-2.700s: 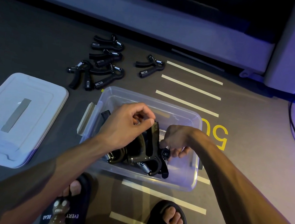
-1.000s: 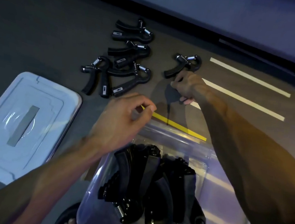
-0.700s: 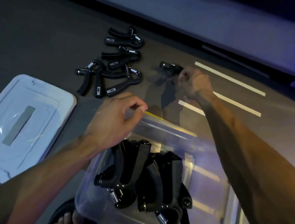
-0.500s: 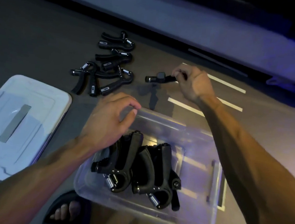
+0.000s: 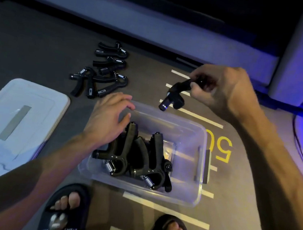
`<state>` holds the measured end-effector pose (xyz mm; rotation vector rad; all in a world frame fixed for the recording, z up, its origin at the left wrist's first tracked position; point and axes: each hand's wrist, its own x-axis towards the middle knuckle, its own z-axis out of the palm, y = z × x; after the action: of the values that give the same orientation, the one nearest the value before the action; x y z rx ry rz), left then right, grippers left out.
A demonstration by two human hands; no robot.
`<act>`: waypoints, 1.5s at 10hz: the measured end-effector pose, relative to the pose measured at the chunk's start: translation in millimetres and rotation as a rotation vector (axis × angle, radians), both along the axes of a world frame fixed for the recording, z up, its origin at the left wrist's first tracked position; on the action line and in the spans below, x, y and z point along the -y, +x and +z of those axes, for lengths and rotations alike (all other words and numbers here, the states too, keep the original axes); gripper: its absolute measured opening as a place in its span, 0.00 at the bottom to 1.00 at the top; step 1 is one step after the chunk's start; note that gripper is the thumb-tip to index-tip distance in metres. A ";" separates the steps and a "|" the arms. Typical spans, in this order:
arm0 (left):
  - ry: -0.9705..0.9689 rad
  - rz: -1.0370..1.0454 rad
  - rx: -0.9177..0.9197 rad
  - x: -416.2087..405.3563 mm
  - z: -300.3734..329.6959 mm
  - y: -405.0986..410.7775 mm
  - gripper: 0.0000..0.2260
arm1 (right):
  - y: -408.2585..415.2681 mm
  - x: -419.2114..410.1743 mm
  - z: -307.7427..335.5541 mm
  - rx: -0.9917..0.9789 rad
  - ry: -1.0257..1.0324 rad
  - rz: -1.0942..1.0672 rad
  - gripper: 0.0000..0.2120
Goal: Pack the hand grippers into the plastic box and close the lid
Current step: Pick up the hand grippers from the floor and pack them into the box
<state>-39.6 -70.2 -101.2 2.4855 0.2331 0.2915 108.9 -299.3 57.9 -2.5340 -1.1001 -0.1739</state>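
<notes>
A person looks down at a dim floor marked with pale tape lines; their two sandalled feet stand at the bottom of the view, just in front of a clear plastic box (image 5: 201,158). The right hand (image 5: 223,92) is closed in a pinch around one handle of a black hand gripper (image 5: 175,95), which hangs above the floor just beyond the box's far rim, its knobbed end pointing down; held by one end like this, it can probably be lowered straight into the free right side of the box. The left hand (image 5: 108,117) is open and empty, fingers spread, hovering over the box's far left corner, likely to steady it or guide the next piece in. Two or more packed grippers (image 5: 134,158) already lie side by side in the left half of the box, handles pointing away. Four more loose grippers (image 5: 102,71) lie clustered on the floor beyond the box to the left. The white lid (image 5: 15,124) lies flat on the floor well to the left, out of the way until packing ends.

Half a second earlier the right hand held the same gripper farther out and nearly level; it now hangs closer to the box, tilted downward; the left hand has barely moved.
</notes>
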 end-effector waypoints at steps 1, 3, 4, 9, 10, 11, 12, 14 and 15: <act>0.011 0.003 -0.010 0.2 -1.7 -0.2 0.09 | -18.7 15.0 20.7 -0.020 -0.068 0.020 0.10; 0.006 -0.009 -0.007 -1.2 -3.7 -0.2 0.10 | -25.6 22.0 10.6 -0.323 -0.430 0.074 0.10; 0.032 -0.010 -0.021 -1.3 -4.6 0.7 0.12 | -31.4 21.7 -23.9 -0.398 -0.544 0.037 0.13; 0.120 -0.005 -0.042 0.5 -7.5 1.9 0.14 | -61.5 36.5 -124.4 -0.678 -0.665 0.069 0.18; 0.119 -0.002 -0.041 1.1 -6.8 2.0 0.14 | -62.3 39.1 -125.0 -0.708 -0.682 0.065 0.17; 0.111 0.000 -0.034 2.4 -4.8 1.2 0.14 | -60.8 40.3 -121.7 -0.762 -0.690 0.060 0.17; 0.113 -0.005 -0.030 2.7 -3.8 1.0 0.14 | -60.8 36.3 -115.8 -0.794 -0.736 0.082 0.20; 0.121 -0.003 -0.038 2.5 -3.6 0.7 0.13 | -60.7 33.2 -115.0 -0.781 -0.748 0.118 0.23; 0.119 0.001 -0.033 2.6 -3.0 0.8 0.13 | -60.8 32.2 -113.3 -0.778 -0.763 0.117 0.24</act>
<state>-38.9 -72.8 -104.2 2.6097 0.2366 0.2720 48.1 -331.6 -55.4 -2.6614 -1.0724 1.3743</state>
